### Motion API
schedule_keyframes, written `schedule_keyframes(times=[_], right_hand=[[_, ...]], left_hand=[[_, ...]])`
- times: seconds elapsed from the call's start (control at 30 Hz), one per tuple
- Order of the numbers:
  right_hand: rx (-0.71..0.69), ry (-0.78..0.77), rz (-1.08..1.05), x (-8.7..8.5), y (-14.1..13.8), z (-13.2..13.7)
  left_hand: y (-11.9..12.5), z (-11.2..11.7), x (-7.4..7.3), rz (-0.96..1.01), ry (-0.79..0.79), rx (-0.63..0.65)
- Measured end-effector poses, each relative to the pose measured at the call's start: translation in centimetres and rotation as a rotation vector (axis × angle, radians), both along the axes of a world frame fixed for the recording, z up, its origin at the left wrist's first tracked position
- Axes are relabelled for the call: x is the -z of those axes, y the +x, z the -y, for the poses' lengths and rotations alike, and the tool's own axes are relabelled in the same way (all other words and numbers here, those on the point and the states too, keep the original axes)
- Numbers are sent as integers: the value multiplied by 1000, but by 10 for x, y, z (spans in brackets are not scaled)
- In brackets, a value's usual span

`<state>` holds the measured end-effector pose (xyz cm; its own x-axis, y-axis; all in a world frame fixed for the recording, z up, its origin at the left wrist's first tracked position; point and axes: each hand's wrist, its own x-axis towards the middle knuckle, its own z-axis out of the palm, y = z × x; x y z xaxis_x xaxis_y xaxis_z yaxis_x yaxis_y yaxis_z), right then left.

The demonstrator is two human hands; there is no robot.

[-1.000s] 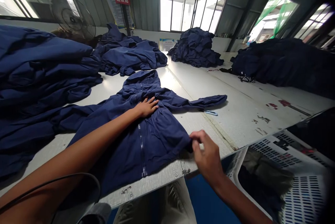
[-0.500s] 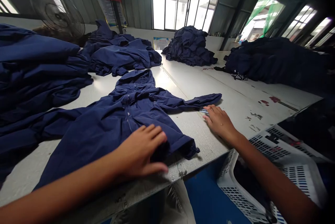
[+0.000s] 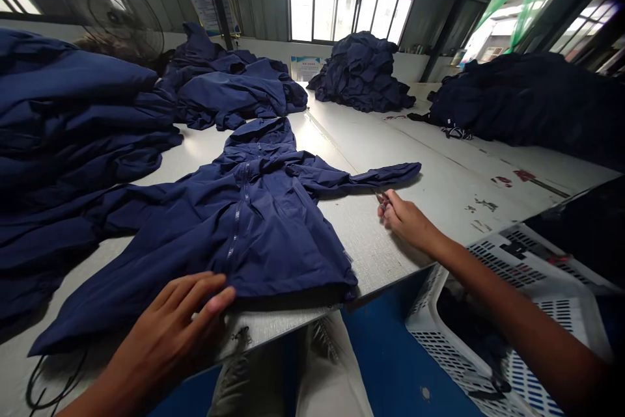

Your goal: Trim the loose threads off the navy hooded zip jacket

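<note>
Four navy heaps (image 3: 361, 75), spread jacket (image 3: 209, 225); white basket (image 3: 430, 322), fan (image 3: 114, 16)

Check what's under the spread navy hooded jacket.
White tabletop shows all around the edges of the navy hooded jacket; anything else lying beneath it is covered.

Spread on table (image 3: 366, 235), zipper (image 3: 237, 222) upward: navy hooded jacket (image 3: 278, 248) | at hem (image 3: 293, 288): left hand (image 3: 176, 319) | in right hand (image 3: 398, 215), just beside sleeve (image 3: 375, 177): small, partly hidden tool (image 3: 379, 196) | behind: heaped navy garments (image 3: 361, 75) | below table edge, at right: white basket (image 3: 434, 358)
</note>
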<state>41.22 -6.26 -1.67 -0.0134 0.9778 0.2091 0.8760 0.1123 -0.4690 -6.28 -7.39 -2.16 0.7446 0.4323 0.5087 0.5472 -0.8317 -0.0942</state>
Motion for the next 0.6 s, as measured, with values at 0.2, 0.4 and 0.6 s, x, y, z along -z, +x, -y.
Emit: schedule_keyframes(times=[0.2,0.4,0.6], right_hand=[[-188,-90,-215,-13,-85,30],[-191,-81,-456,3,-109,3],[-58,-125,-862,-10,-80,-30]], left_hand=[[-15,27,14,14,-173,10],[-38,26,21,-23,-266,-258],[-68,-4,13,-41,-143,-25]])
